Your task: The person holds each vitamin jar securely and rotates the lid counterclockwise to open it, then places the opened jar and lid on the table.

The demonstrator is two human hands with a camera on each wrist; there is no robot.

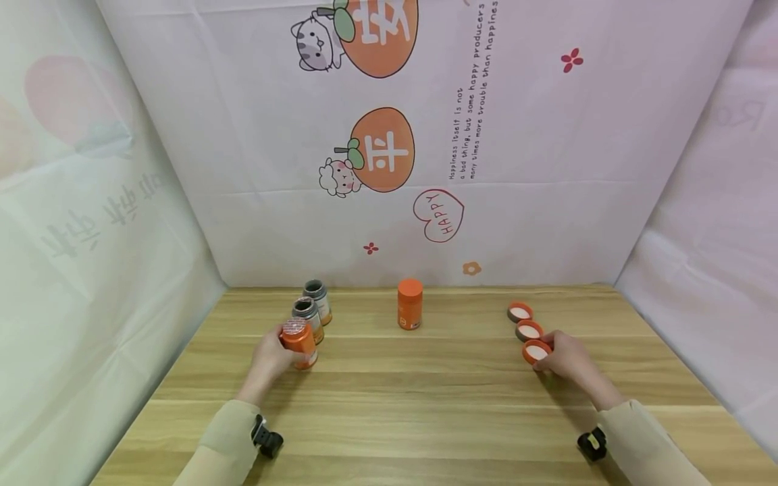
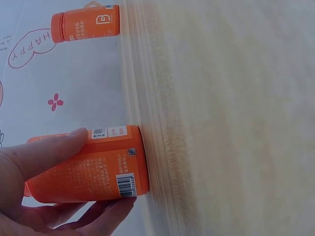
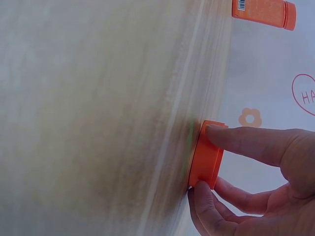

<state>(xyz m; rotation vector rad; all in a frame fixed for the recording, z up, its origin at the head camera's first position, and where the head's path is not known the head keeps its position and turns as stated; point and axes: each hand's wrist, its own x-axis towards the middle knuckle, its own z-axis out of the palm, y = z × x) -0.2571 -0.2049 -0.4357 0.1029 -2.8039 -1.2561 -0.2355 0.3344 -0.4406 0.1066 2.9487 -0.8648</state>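
Note:
My left hand (image 1: 271, 356) grips an orange bottle (image 1: 302, 349) round its body at the left of the table. The bottle stands upright without a cap, its top pale and patterned. In the left wrist view, my thumb lies along the bottle's printed side (image 2: 83, 169) and the fingers curl beneath. At the right, my right hand (image 1: 568, 358) pinches an orange cap (image 1: 537, 352) between thumb and fingers. This cap lies with its white inside up, on or very close to the tabletop. The right wrist view shows the cap's orange rim (image 3: 204, 155) edge-on.
Behind the held bottle stand two grey-topped, uncapped bottles, a nearer one (image 1: 315, 326) and a farther one (image 1: 323, 307). Beyond the held cap lie two more upturned caps, one (image 1: 529, 330) closer and one (image 1: 519, 312) farther. A capped orange bottle (image 1: 410, 307) stands at the back middle, before a printed cloth wall (image 1: 267, 223).

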